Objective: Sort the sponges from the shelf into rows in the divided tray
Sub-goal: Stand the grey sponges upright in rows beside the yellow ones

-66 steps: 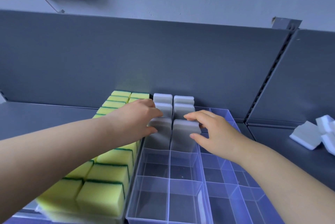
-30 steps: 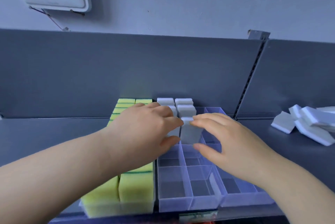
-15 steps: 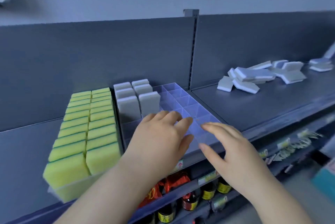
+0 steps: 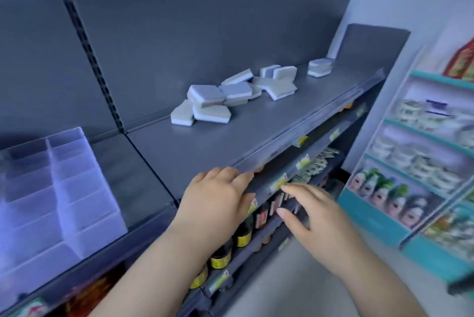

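- The right hand (image 4: 315, 216) hung before the lower shelves, fingers spread and loose, holding nothing.
- The left hand (image 4: 215, 198), at its 9 o'clock, was flat and held nothing, its fingertips at the shelf (image 4: 205, 152) edge.
- Bottles (image 4: 243, 236) stood under that hand.
- The tray (image 4: 77, 188) sat on the shelf at 9 o'clock.
- The sponges (image 4: 220, 97) lay heaped at 12 o'clock, well apart from both hands.
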{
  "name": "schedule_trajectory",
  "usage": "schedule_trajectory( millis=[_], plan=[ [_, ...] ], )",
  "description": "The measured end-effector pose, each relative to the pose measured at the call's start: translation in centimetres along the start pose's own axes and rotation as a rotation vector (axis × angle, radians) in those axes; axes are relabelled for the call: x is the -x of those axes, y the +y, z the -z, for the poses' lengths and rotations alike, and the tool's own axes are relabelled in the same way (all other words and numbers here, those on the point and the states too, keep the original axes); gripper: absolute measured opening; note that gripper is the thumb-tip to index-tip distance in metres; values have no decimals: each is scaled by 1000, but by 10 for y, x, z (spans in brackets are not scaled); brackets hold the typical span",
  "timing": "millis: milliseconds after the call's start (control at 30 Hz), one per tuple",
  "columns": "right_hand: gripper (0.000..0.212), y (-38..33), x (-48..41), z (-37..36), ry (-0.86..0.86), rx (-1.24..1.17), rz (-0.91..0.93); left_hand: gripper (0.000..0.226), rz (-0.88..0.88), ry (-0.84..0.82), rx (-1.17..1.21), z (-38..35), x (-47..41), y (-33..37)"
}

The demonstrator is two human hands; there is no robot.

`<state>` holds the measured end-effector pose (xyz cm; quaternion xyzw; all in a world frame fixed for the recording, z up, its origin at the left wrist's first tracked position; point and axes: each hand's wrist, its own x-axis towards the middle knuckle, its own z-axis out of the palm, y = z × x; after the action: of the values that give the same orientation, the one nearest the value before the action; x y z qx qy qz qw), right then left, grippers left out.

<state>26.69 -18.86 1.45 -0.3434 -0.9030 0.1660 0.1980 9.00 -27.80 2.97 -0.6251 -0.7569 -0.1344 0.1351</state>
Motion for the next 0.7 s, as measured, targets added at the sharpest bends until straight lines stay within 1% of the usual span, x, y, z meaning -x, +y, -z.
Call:
schedule_trajectory(
  millis=[133,267,433,567,700],
  plan=[
    [41,77,-17,33,-40,32,-29,35,25,-33,61,-37,-61,56],
    [40,128,-39,53,-38,18,-25,41,50,-40,109,-56,-103,86],
    [40,158,-84,57,-79,-65,32,34,134,24,41,-76,-142,77],
    [41,171,-143,48,-131,-101,98,29,196,18,-11,-97,-180,52],
    [41,186,-211,42,-149,-68,159,34,259,29,15,-118,-226,26]
  ],
)
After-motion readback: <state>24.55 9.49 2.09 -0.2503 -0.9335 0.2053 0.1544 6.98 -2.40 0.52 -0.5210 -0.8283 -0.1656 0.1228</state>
